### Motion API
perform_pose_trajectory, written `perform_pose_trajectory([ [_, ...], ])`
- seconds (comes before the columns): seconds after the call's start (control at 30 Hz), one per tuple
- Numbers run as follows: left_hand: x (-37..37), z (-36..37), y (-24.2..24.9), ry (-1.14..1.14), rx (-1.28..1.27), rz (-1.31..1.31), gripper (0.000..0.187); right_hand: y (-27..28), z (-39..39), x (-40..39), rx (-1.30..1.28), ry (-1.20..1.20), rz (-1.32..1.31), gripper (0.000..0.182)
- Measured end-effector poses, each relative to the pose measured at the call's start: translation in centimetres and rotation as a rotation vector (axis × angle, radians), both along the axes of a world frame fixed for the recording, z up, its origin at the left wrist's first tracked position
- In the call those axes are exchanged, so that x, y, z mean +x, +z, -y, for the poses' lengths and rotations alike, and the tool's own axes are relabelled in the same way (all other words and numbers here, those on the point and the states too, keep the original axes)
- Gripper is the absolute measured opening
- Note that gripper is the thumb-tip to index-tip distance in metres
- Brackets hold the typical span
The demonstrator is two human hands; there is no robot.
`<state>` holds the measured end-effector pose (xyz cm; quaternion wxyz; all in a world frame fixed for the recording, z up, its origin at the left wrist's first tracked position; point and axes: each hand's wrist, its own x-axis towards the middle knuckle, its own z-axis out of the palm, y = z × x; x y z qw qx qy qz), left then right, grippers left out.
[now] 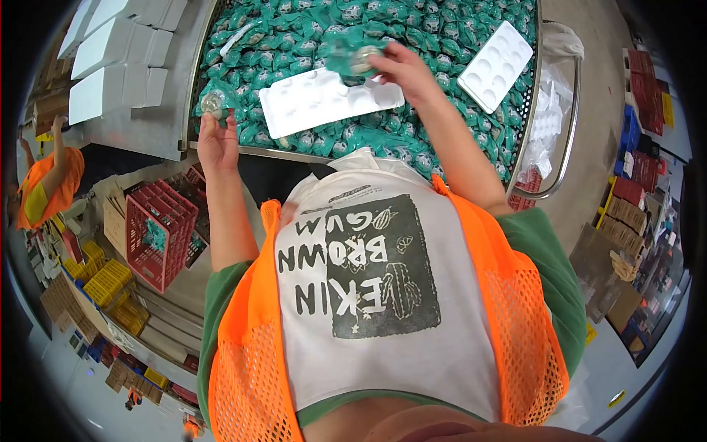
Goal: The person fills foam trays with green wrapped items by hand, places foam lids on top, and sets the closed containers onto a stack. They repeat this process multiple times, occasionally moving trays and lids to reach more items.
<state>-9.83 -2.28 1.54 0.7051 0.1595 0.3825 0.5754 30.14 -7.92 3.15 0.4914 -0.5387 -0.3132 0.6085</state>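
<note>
My left hand (219, 147) pinches a green-wrapped round packet (213, 102) near the left rim of the large bin. Its clear film shows a pale round thing inside. In my right hand (409, 72) is another green-wrapped packet, with a pale round side (362, 59) facing up. This hand is above the far edge of a white tray (294, 110) with round hollows. The tray lies on a thick layer of similar green packets (287, 48). What the packets hold inside cannot be made out.
A second white hollowed tray (495, 66) lies on the packets to the right. White boxes (110, 55) are stacked on a metal table at left. A red crate (162, 236) stands below it, and a person in an orange vest (55, 184) is at far left. A metal rail (571, 140) borders the right.
</note>
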Motion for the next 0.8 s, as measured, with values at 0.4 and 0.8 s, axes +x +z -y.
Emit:
perform_pose_trajectory([
  [0.4,0.0,1.9,1.0,-0.156,0.006,-0.07,0.033,-3.5,-4.6,-7.9,0.335,0.435,1.252,0.033],
  [0.8,4.8,2.1,2.0,-0.291,-0.016,0.08,0.038,-5.3,-3.7,-10.2,0.421,0.39,1.475,0.01],
])
